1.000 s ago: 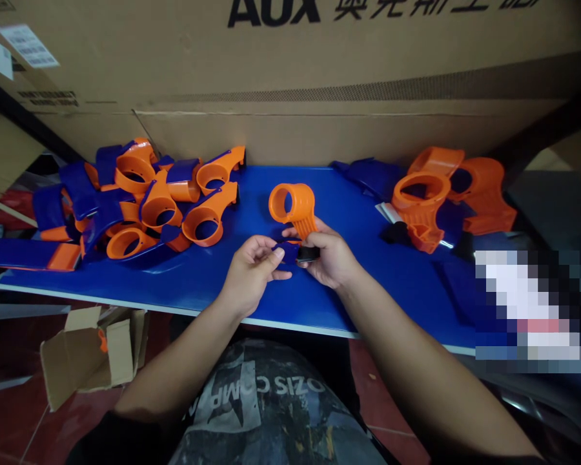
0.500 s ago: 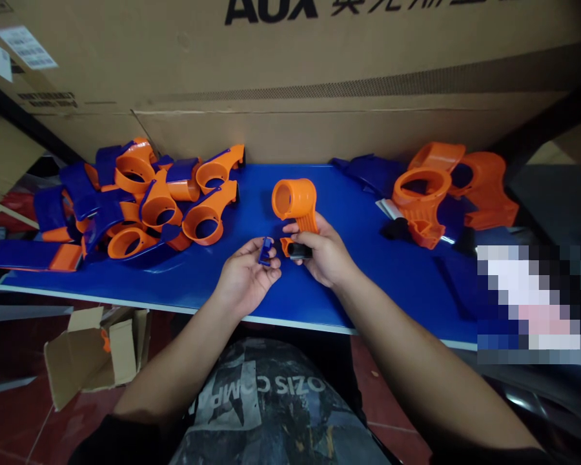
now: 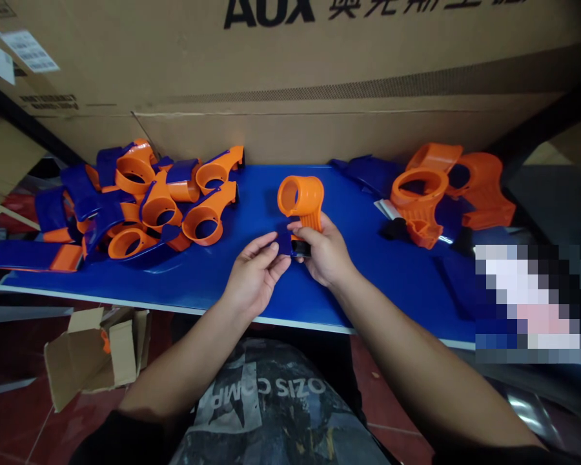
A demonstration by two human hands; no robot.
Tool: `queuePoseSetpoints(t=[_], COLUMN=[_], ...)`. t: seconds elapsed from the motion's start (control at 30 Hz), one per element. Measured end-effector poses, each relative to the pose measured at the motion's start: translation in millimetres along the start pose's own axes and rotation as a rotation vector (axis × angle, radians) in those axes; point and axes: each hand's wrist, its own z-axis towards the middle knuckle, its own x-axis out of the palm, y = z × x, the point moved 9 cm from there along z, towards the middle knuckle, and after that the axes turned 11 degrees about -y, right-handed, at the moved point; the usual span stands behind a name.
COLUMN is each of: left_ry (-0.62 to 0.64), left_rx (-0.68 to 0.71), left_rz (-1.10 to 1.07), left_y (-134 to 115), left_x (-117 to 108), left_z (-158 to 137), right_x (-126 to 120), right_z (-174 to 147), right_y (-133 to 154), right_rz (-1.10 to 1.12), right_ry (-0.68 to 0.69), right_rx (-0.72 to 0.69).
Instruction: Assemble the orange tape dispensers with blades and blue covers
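Note:
My right hand (image 3: 330, 254) is closed around the handle of an orange tape dispenser (image 3: 308, 196), its round hub pointing up and away from me. A black piece (image 3: 301, 248) sits at the handle's near end. Between the fingertips of my left hand (image 3: 255, 276) is a small blue plastic part (image 3: 284, 244), held against the end of the dispenser's handle. Whether the two are joined I cannot tell, since fingers cover part of the contact.
A pile of orange and blue tape dispensers (image 3: 157, 210) lies left on the blue tabletop (image 3: 252, 194). Loose orange dispenser bodies (image 3: 420, 185) and blue parts (image 3: 365, 172) lie right. A big cardboard box (image 3: 290, 71) stands behind; an open carton (image 3: 80, 365) is on the floor.
My left hand has moved right and brought the small blue part up to the dispenser's handle end. The dispenser has shifted slightly right in my right hand.

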Motion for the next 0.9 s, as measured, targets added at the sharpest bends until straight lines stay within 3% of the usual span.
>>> queuePoseSetpoints(t=[0.2, 0.33, 0.6, 0.9], left_ry=[0.015, 0.059, 0.023, 0.072], left_rx=[0.035, 0.142, 0.345, 0.566], left_rz=[0.065, 0.215, 0.518, 0.650], left_y=[7, 3, -9, -13], left_x=[6, 9, 3, 11], left_z=[-2, -5, -4, -18], right_x=[-5, -4, -5, -5], right_z=[1, 1, 3, 4], right_y=[0, -1, -3, -4], right_rz=[-0.017, -0.013, -0.026, -0.025], right_ry=[-0.052, -0.054, -0.061, -0.042], right_rx=[-0.034, -0.027, -0.039, -0.043])
